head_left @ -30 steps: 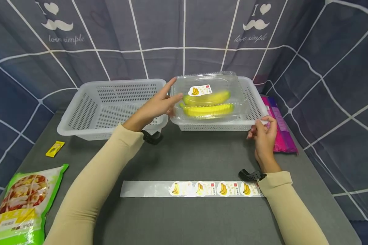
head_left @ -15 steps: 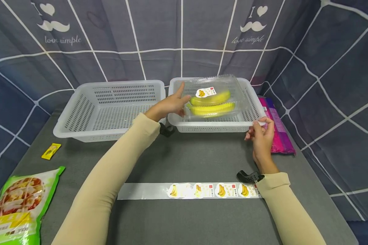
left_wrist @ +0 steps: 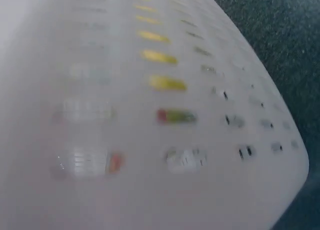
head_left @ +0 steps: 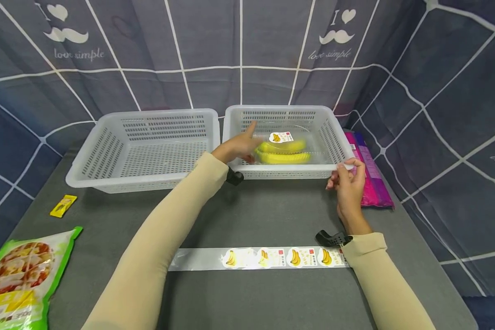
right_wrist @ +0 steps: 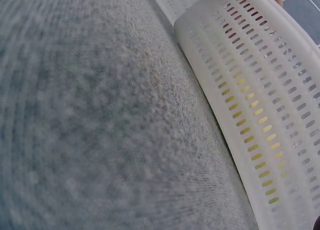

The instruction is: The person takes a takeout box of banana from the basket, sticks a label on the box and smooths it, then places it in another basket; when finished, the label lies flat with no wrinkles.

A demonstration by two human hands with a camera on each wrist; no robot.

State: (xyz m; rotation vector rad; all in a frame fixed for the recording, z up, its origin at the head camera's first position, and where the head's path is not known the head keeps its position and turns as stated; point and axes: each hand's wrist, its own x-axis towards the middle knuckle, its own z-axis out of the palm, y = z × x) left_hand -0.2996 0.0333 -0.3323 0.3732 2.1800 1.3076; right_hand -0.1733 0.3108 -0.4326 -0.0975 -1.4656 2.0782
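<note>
A clear plastic clamshell box (head_left: 301, 130) with yellow bananas (head_left: 283, 158) inside and a banana label (head_left: 281, 137) on its lid lies in the right white basket (head_left: 278, 174). My left hand (head_left: 240, 147) reaches over the basket's front left and holds the box by its left end, one finger pointing up. At the front right corner, my right hand (head_left: 348, 183) pinches the basket's rim. Both wrist views look at the basket's perforated wall (right_wrist: 220, 49), with yellow showing through its slots; the hand's grip on the box is hidden in the left wrist view.
A second white basket (head_left: 161, 181) stands to the left. A strip of banana stickers (head_left: 260, 258) lies in front on the grey table (head_left: 272, 300). A green-edged food bag (head_left: 22, 275) and small yellow packet (head_left: 63, 206) sit left, a pink-purple bag (head_left: 373, 176) right.
My left hand has moved right and lowered the banana box from above the right basket's rim down into it. The right hand has stayed on the rim. The head view has shifted slightly.
</note>
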